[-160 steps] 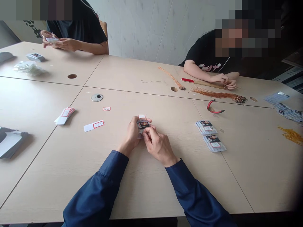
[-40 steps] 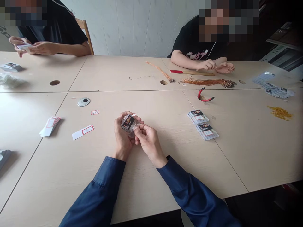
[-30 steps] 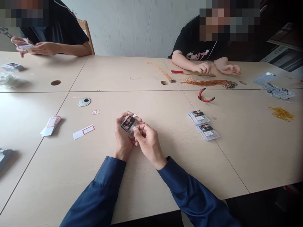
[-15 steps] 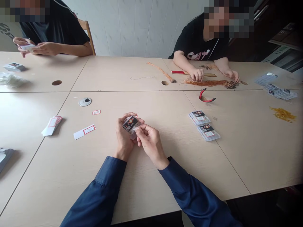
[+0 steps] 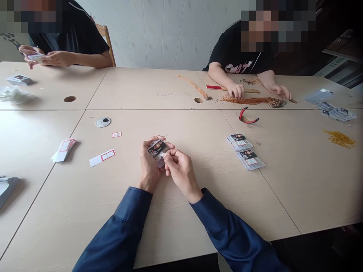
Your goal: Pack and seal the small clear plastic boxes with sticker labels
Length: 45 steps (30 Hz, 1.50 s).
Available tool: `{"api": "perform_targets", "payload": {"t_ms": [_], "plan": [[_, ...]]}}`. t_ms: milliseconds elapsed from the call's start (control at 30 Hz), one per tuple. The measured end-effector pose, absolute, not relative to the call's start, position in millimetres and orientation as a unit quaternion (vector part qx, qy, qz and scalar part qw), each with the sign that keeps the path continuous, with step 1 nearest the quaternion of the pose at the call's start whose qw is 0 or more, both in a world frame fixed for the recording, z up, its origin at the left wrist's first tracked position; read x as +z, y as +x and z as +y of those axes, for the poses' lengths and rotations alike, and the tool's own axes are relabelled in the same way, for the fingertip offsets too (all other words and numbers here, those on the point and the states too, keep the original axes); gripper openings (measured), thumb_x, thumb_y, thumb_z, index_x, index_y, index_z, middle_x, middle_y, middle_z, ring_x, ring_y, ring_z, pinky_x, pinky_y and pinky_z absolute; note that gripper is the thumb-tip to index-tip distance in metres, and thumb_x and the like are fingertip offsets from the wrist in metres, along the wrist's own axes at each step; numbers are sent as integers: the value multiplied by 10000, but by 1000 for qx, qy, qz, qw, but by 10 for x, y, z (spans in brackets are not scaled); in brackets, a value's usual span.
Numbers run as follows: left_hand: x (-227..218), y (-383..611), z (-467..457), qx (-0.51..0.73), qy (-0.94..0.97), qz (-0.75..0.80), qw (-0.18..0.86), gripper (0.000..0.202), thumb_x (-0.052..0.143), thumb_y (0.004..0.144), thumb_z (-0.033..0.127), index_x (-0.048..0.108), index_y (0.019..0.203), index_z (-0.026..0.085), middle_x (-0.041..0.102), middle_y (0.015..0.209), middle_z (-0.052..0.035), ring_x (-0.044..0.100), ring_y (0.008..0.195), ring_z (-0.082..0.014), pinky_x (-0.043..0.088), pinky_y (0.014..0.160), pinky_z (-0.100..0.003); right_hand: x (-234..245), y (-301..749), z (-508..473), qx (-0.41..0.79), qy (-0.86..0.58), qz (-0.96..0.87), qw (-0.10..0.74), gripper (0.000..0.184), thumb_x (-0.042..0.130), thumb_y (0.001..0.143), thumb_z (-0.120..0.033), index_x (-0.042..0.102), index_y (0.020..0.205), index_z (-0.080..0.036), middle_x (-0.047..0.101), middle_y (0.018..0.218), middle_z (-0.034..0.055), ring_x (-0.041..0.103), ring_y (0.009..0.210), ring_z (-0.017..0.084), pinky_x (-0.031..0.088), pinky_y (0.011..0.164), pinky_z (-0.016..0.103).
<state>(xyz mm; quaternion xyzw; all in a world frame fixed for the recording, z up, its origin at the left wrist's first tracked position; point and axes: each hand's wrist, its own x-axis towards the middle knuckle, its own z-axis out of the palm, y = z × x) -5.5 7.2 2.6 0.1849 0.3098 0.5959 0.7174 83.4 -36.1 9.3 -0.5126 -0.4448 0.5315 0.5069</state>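
Note:
My left hand (image 5: 149,168) is wrapped round a small clear plastic case (image 5: 157,148) with a black printed label, holding it tilted above the table. My right hand (image 5: 183,168) grips the case's lower right side, the thumb pressed on a small white patch at its face. I cannot make out whether that patch is a sticker. To the right lie two stacks of like plastic cases (image 5: 250,160) with white, red-edged stickers. On the left are a white strip with a red-framed label (image 5: 102,158), a fanned pile of such strips (image 5: 64,150) and a loose small sticker (image 5: 116,135).
Red-handled pliers (image 5: 248,116) stick up from a table hole. Across the table, one person's hands (image 5: 236,91) touch a bundle of orange-brown strands (image 5: 252,100); another person's hands (image 5: 56,59) hold a card-like thing. Yellow strips (image 5: 339,138) and more cases (image 5: 338,112) lie far right.
The view has shifted slightly. My hands keep the same hold on the case. The far-right person's hand has moved a little outward from the strands.

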Motion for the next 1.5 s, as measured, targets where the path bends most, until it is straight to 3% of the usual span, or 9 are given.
{"api": "perform_targets", "payload": {"t_ms": [533, 767, 900, 967, 1100, 1300, 1500], "plan": [[-14, -58, 87, 602, 180, 307, 715, 269, 499, 750, 383, 627, 852, 169, 715, 729, -102, 637, 515, -182, 453, 442, -230, 119, 830, -374, 511, -522, -450, 513, 187, 595, 860, -337, 573, 765, -178, 505, 486, -78, 450, 421, 65, 376, 443, 181], [12, -39, 102, 627, 144, 302, 704, 214, 515, 725, 310, 651, 768, 150, 684, 694, -57, 655, 555, -166, 478, 479, -220, 115, 832, -372, 482, -534, -460, 521, 218, 601, 885, -386, 596, 852, -170, 504, 513, -73, 461, 422, 77, 394, 434, 195], [12, -56, 114, 605, 154, 287, 727, 224, 502, 736, 301, 662, 762, 147, 668, 690, -52, 625, 519, -164, 439, 423, -230, 129, 898, -364, 456, -532, -477, 530, 303, 525, 948, -458, 606, 967, -166, 533, 576, -57, 463, 416, 83, 429, 450, 220], [-2, -66, 123, 605, 154, 284, 728, 235, 498, 744, 300, 673, 765, 145, 665, 697, -51, 616, 517, -159, 447, 435, -237, 136, 951, -359, 432, -530, -524, 508, 292, 490, 968, -440, 610, 1015, -177, 557, 617, -44, 484, 438, 90, 438, 469, 225], [-31, -65, 141, 646, 117, 300, 692, 205, 508, 735, 264, 668, 734, 135, 673, 774, -44, 648, 635, -139, 516, 600, -227, 136, 1028, -338, 340, -518, -668, 412, 207, 578, 906, -303, 611, 1087, -208, 593, 653, -36, 551, 542, 120, 451, 561, 232], [-12, -48, 133, 625, 142, 324, 696, 216, 494, 745, 269, 666, 721, 139, 673, 837, -47, 629, 647, -136, 496, 589, -229, 96, 1037, -321, 263, -516, -714, 394, 184, 461, 987, -313, 611, 963, -210, 658, 762, 19, 576, 603, 142, 429, 615, 251], [6, -44, 121, 615, 166, 320, 701, 205, 508, 748, 255, 668, 705, 133, 673, 868, -49, 605, 642, -116, 474, 560, -208, 53, 1028, -331, 262, -535, -691, 410, 186, 456, 993, -337, 574, 957, -198, 645, 758, 21, 545, 591, 143, 398, 595, 250]]}}
